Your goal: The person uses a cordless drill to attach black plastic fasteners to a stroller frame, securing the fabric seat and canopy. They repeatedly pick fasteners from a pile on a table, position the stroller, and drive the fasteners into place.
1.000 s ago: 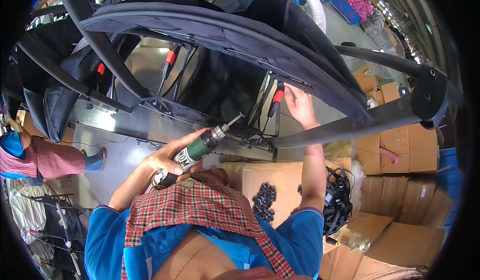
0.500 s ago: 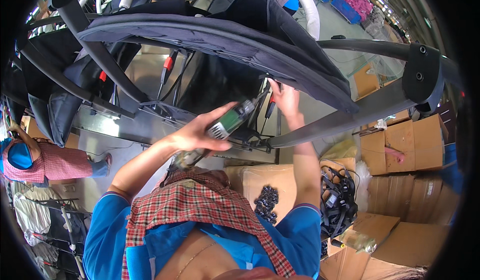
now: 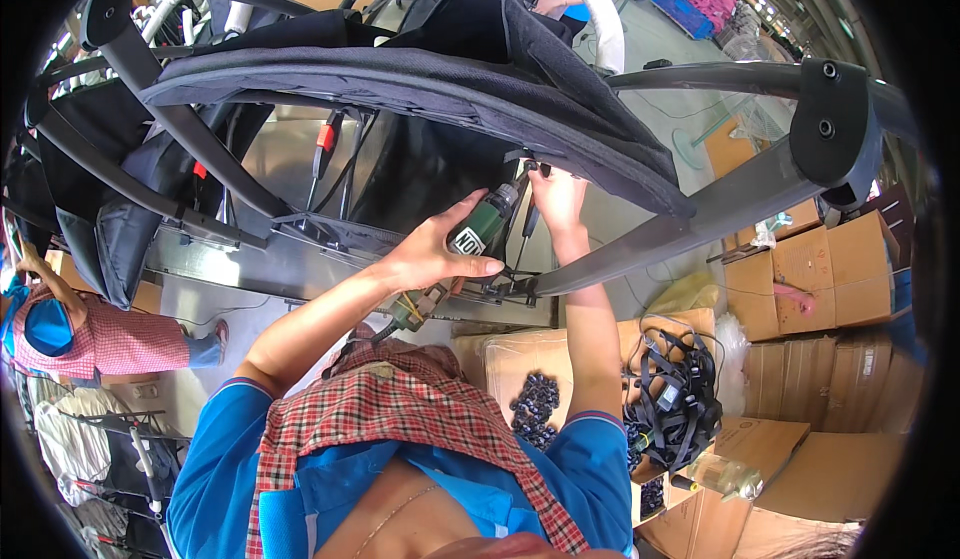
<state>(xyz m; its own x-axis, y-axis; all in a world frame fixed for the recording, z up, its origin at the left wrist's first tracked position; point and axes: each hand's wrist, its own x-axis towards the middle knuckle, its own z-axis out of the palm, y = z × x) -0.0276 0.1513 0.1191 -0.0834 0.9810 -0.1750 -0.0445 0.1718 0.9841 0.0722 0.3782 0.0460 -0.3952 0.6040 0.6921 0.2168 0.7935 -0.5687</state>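
Observation:
My left hand [image 3: 428, 251] is wrapped round a green electric screwdriver [image 3: 484, 219], its tip angled up and to the right. A cord trails from the tool's lower end toward my apron. The tip meets a small black fitting [image 3: 526, 157] under the curved edge of a black fabric seat [image 3: 420, 77]. My right hand [image 3: 559, 201] is raised there, thumb and fingers closed at the fitting; the seat edge hides part of the fingers. The seat hangs in a dark grey tube frame [image 3: 690, 199], apparently a stroller's. A red-and-black strut [image 3: 325, 139] stands left of my hands.
An open cardboard box [image 3: 500, 359] with small dark parts [image 3: 535, 404] is close below my right arm. Black straps [image 3: 680, 399] lie beside it. Stacked cartons [image 3: 825, 279] stand at right. Another person in a checked apron [image 3: 130, 337] works at far left.
The screwdriver has moved up and right, its tip now meeting the fitting at my right hand. The view has shifted slightly, so the frame appears a little further left.

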